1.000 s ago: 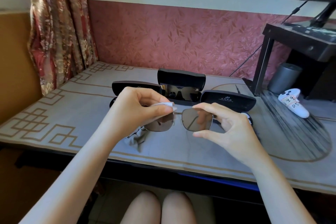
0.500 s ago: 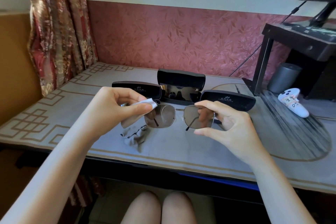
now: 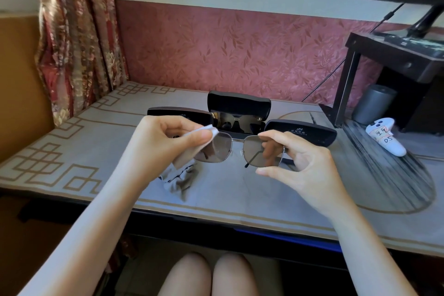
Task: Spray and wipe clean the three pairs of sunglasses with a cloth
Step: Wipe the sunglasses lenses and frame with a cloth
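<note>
**A:** What am I looking at from the head camera right now?

**B:** I'm seeing both hands raised over the table [image 3: 240, 199], holding one pair of sunglasses [image 3: 240, 150] between them, clear of the surface. The right hand [image 3: 305, 163] is pinching the outer edge of its lens between thumb and fingers, so its grip is narrow and closed on the frame.

**A:** And the left?

**B:** The left hand [image 3: 165, 149] is pressing a cloth [image 3: 206, 130] against the other lens, thumb and fingers closed on the fabric. The rest of the cloth is hanging below the hand and trailing down to the table.

**A:** Are the temples folded?

**B:** I'm seeing one temple tip showing through the right-hand lens, angled down; the other I cannot tell.

**A:** Where are the other pairs?

**B:** Behind the hands, three black cases are lying in a row. The middle case [image 3: 239, 113] is standing open with dark sunglasses [image 3: 234, 122] inside. The left case [image 3: 179, 115] and right case [image 3: 302, 131] are sitting beside it; I cannot tell what they are holding.

**A:** Anything else nearby?

**B:** A white controller [image 3: 384, 136] is lying far right, well apart from the hands.
</note>
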